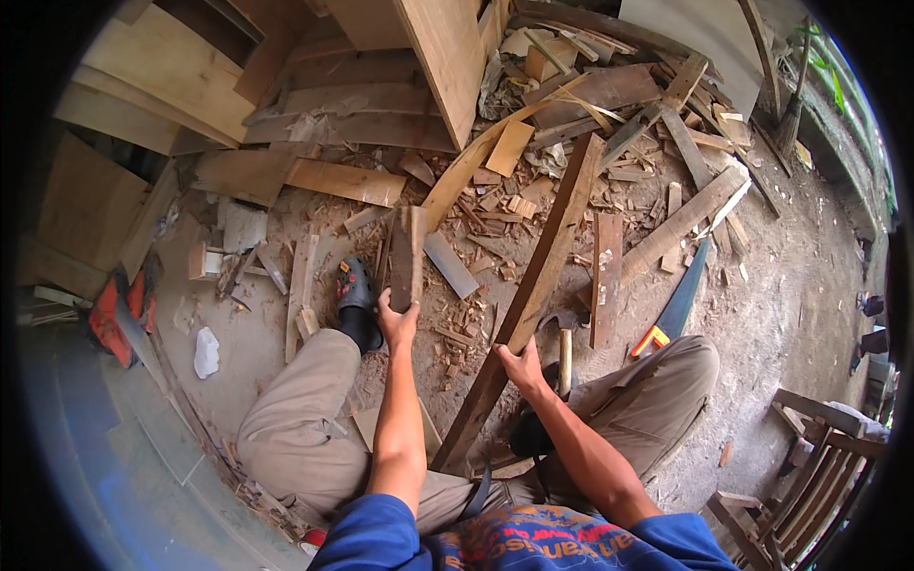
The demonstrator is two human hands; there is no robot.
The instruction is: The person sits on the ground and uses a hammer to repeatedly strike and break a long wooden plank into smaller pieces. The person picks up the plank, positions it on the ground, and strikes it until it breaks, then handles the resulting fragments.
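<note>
My left hand is closed around the lower end of a short wooden board, which stands near my left foot. With my right hand I grip a long wooden beam. That beam slants from between my legs up toward the scrap pile, its far end leaning right. Just right of my right hand is a wooden tool handle; a dark metal head shows at its top, partly behind the beam. A handsaw with a red and yellow grip lies by my right knee.
Wood chips and offcuts cover the floor ahead. Beyond them rises a heap of scrap boards. Plywood panels stand at the back left. A slatted wooden chair is at the lower right, and a red-orange bag lies far left.
</note>
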